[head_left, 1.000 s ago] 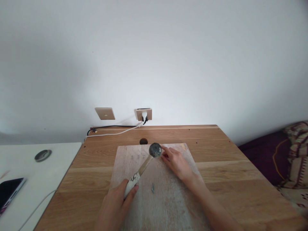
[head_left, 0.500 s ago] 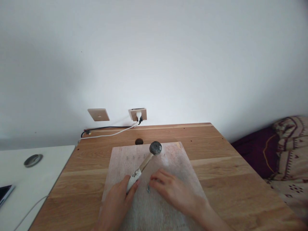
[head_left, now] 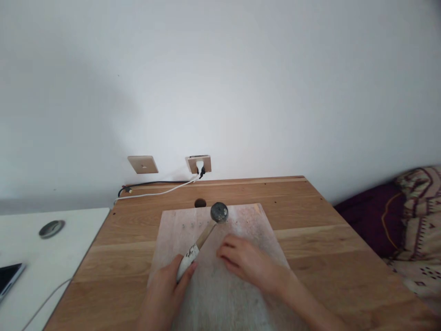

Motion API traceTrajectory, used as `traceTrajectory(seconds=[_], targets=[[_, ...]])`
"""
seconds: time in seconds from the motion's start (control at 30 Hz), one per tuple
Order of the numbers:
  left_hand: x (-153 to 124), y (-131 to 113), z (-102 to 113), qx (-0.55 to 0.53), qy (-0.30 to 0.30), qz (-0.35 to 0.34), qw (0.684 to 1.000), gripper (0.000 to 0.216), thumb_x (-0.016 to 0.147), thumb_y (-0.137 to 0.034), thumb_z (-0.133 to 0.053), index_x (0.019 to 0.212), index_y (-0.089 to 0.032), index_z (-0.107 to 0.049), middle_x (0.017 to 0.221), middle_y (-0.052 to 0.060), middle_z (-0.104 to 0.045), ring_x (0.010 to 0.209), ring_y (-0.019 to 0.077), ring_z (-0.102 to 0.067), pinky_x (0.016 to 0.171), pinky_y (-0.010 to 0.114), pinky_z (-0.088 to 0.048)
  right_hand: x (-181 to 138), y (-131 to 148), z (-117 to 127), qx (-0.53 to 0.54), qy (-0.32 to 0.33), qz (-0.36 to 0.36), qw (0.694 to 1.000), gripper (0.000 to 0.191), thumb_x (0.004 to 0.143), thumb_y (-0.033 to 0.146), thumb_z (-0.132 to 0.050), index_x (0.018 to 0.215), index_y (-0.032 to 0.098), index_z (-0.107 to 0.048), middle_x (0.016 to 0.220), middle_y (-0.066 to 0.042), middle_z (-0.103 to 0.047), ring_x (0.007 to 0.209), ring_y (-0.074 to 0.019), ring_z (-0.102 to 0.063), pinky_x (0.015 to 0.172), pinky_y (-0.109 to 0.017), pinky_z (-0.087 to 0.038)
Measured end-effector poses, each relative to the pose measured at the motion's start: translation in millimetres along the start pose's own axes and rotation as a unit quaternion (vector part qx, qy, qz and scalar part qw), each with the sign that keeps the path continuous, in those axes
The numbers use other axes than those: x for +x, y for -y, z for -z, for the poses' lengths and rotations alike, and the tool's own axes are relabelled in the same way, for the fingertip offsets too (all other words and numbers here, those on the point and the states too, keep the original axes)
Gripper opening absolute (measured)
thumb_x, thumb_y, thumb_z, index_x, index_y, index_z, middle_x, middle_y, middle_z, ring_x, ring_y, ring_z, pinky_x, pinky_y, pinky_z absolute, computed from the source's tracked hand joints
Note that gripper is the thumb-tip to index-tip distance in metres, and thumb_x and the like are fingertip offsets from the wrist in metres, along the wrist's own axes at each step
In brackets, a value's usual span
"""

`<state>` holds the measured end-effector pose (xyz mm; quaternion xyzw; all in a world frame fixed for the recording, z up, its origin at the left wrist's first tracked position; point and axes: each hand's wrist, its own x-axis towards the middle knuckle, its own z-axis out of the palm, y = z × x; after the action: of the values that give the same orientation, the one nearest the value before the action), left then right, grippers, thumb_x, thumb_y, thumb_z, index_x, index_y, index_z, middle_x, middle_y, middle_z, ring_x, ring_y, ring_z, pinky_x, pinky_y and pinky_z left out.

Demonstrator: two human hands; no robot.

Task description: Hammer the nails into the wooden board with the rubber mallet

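Note:
My left hand [head_left: 166, 288] is wrapped round the white-covered grip of a hammer [head_left: 204, 236]. Its dark round head points away from me, over the far part of a pale, worn wooden board [head_left: 206, 294]. To the right of the handle, my right hand [head_left: 246, 262] hovers low over the board with fingers curled and their tips together. Whatever those fingertips may hold is hidden. Along the board's far side runs a row of several tiny upright marks [head_left: 192, 225], perhaps nails, too small to tell; the hammer head covers part of the row.
The board lies on a wooden table [head_left: 310, 257] with a round cable hole [head_left: 200, 202]. White and black cables [head_left: 155, 194] run to a wall socket [head_left: 199, 164]. At left stands a white table [head_left: 79, 230] with a phone-like device [head_left: 10, 278]. Patterned fabric [head_left: 420, 220] is at right.
The small shiny metal piece beside my right fingertips no longer shows on the board. My right fingers have drawn together, and the hammer has shifted slightly left with my left hand.

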<state>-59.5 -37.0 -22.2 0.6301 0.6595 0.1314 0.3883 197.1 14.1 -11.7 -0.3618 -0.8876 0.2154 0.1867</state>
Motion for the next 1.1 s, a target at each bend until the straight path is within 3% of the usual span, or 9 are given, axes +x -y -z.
traceTrajectory(seconds=[0.03, 0.13, 0.23, 0.97, 1.1], targets=[[0, 0, 0, 0.0, -0.001, 0.003, 1.0, 0.043, 0.097, -0.058, -0.034, 0.093, -0.023, -0.058, 0.083, 0.008, -0.075, 0.084, 0.0287, -0.073, 0.073, 0.034, -0.046, -2, -13, 4, 0.045, -0.064, -0.041, 0.996, 0.016, 0.092, 0.012, -0.06, 0.093, 0.022, -0.071, 0.095, -0.002, -0.072, 0.087, -0.0161, -0.069, 0.078, -0.025, -0.055], [1, -1, 0, 0.01, -0.005, 0.01, 1.0, 0.042, 0.097, -0.058, -0.034, 0.09, -0.024, -0.058, 0.08, 0.007, -0.074, 0.081, 0.028, -0.072, 0.071, 0.033, -0.045, -4, -51, 10, 0.056, -0.166, -0.127, 0.976, 0.018, 0.094, 0.015, -0.053, 0.097, 0.022, -0.069, 0.095, -0.005, -0.074, 0.084, -0.0183, -0.071, 0.078, -0.03, -0.058], [2, -3, -1, 0.017, -0.003, 0.012, 1.0, 0.042, 0.097, -0.058, -0.034, 0.091, -0.024, -0.059, 0.08, 0.006, -0.075, 0.08, 0.0272, -0.073, 0.069, 0.031, -0.044, -3, -73, 8, 0.05, -0.209, -0.156, 0.964, 0.017, 0.095, 0.018, -0.052, 0.096, 0.022, -0.068, 0.093, -0.006, -0.076, 0.082, -0.0195, -0.072, 0.078, -0.032, -0.059], [0, -12, -4, 0.024, 0.028, 0.019, 0.999, 0.044, 0.097, -0.059, -0.033, 0.095, -0.024, -0.059, 0.085, 0.007, -0.075, 0.086, 0.0287, -0.072, 0.073, 0.032, -0.045, -6, -70, -4, 0.004, -0.202, -0.131, 0.971, 0.015, 0.098, 0.021, -0.052, 0.096, 0.023, -0.067, 0.092, -0.007, -0.073, 0.085, -0.0215, -0.07, 0.078, -0.034, -0.058], [3, -21, -4, 0.021, 0.031, 0.008, 0.999, 0.038, 0.098, -0.055, -0.035, 0.091, -0.025, -0.057, 0.084, 0.007, -0.074, 0.084, 0.0269, -0.072, 0.071, 0.031, -0.043, -5, -71, -6, 0.012, -0.21, -0.15, 0.966, 0.019, 0.095, 0.019, -0.057, 0.113, 0.022, -0.064, 0.093, -0.007, -0.074, 0.083, -0.0221, -0.071, 0.078, -0.037, -0.059]])
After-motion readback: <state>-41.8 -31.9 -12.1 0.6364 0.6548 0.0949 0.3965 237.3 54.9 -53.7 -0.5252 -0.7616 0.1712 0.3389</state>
